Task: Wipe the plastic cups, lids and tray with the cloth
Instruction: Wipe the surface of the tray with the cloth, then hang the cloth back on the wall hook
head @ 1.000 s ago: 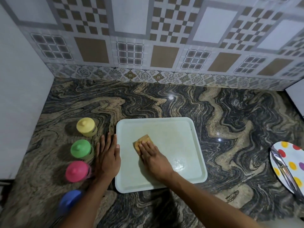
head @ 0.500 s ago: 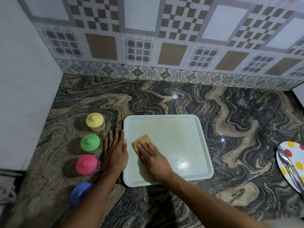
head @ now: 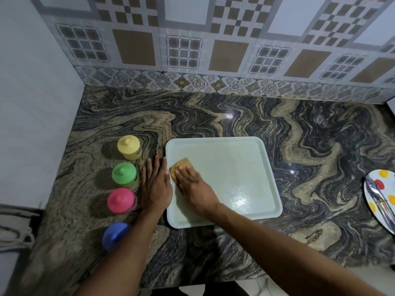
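The right hand point(head: 193, 184) covers most of the cloth point(head: 181, 164), leaving only its 11 o'clock corner showing. At 7 o'clock the left forearm hides part of the blue cup point(head: 113, 234). At 3 o'clock the frame edge cuts off the spotted plate point(head: 386, 189); the shiny thing point(head: 378, 201) on it is too blurred to name.

Polished stone, smooth plastic, soft cloth.
The swirled dark-and-tan stone bench point(head: 213, 116) is glossy with bright glints; the pale green rectangular plastic tray point(head: 235, 165) is smooth with a wet-looking sheen near its right; the tan square cloth point(head: 178, 164) looks matt; the patterned wall tiles point(head: 192, 39) look matt.
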